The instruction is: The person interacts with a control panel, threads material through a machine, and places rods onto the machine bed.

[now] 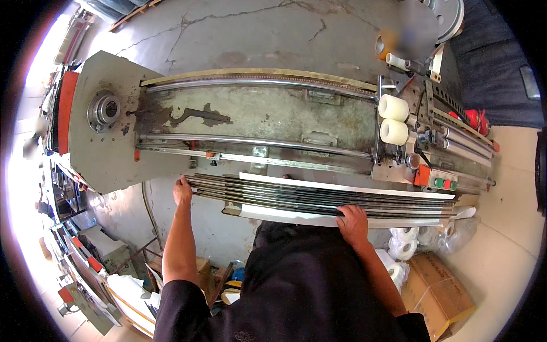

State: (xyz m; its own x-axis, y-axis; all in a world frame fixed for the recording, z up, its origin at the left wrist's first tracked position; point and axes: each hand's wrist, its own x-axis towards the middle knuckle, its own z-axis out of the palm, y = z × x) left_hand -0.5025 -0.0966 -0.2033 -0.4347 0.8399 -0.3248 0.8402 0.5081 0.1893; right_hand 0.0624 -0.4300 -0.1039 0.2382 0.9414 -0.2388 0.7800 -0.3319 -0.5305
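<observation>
Several long, thin dark rods [285, 194] lie side by side on a long white-lined board [302, 215] in front of me. Their left ends stick out past the white lining. My left hand [183, 191] is closed at those ends, with its fingertips pinching a rod. Farther right, my right hand [354, 221] rests at the board's near edge. Its fingers curl over the nearest rod, and they partly hide what they touch.
Beyond the rods stands a grey machine [108, 154] with a round spindle [103, 110], steel rails [256, 143] and a flat hooked wrench [199, 115] on its bed. Cream rollers [394, 131] and a button box [437, 180] are at right. A cardboard box [436, 293] and film-wrapped rolls [403, 244] sit at lower right.
</observation>
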